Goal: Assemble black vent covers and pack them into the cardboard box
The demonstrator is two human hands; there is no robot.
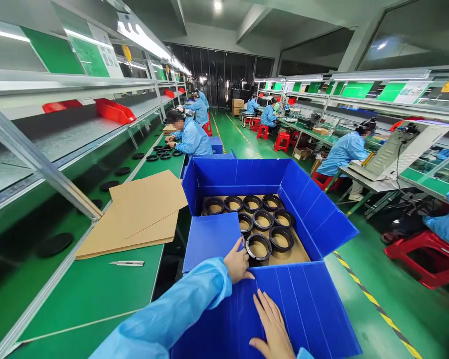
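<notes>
A blue corrugated plastic box (243,172) stands in front of me with its flaps folded outward, except the left flap (212,238), which lies partly over the contents. Inside, several black rings (259,247) rest in rows on a brown cardboard sheet (297,252). My left hand (238,263) is at the near left corner of the box, its fingers curled by the edge of the left flap and close to a ring. What those fingers grip, if anything, is hidden. My right hand (272,324) lies spread flat on the near flap (303,304).
Left of the box, brown cardboard sheets (142,212) and a utility knife (127,263) lie on a green workbench (97,294). Black discs (55,244) sit further left. A co-worker (192,137) sits ahead beside more rings (164,153). A red stool (426,257) stands at right.
</notes>
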